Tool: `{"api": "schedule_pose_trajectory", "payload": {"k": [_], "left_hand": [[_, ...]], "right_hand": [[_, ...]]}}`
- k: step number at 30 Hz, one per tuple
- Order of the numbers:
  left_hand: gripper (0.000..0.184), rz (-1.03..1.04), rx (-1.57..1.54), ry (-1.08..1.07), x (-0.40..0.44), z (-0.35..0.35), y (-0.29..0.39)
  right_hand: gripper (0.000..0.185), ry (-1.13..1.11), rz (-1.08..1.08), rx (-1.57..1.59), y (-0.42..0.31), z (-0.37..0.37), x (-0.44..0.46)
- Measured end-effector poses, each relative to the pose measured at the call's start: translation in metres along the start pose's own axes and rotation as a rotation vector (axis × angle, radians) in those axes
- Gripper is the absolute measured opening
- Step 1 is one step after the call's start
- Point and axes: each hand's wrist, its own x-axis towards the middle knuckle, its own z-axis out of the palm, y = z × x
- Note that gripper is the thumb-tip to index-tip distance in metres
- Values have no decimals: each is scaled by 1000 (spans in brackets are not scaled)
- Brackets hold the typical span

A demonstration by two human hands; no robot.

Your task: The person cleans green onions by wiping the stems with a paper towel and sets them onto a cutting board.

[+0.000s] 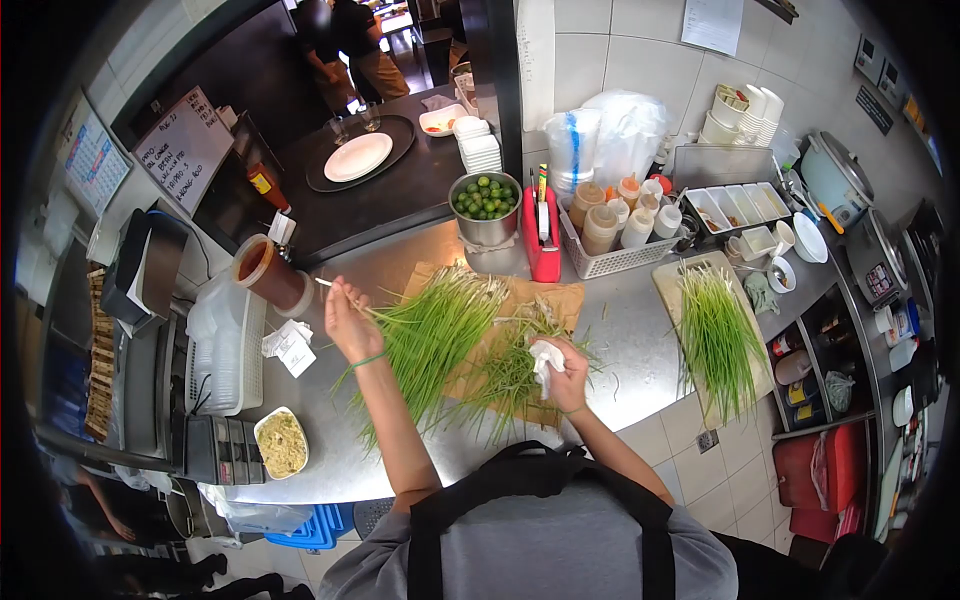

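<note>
My left hand (350,322), raised over the left side of the counter, is closed in a pinch on a spring onion (323,282). Its white root end sticks out past my fingertips. A crumpled white tissue (547,362) is gripped in my right hand (568,374), just above loose trimmings (500,385). Between my hands lies a big bunch of spring onions (435,320), white ends pointing away from me, on brown paper (570,298). Another bunch (715,335) rests on a cutting board (758,352) to the right.
Along the back stand a pot of green limes (486,228), a red holder (543,262) and a basket of sauce bottles (600,262). On the left are a tub of reddish-brown liquid (272,275), paper slips (292,350) and a bowl of chopped food (281,445). People (355,40) stand beyond the pass.
</note>
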Motion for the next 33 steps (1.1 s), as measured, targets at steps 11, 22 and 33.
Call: {"api": "schedule_pose_trajectory", "payload": {"k": [11,22,33], "left_hand": [[22,-20,1412,-562,-38,-31,-148],[16,-109,1746,-677,-53,-30,-159],[15,-27,1327,-618,-63,-6,-99]], "right_hand": [[62,-603,15,-1009,18,6,18],[27,-554,-197,-1018,34,1,18],[21,-305,375,49,55,-4,31]]}}
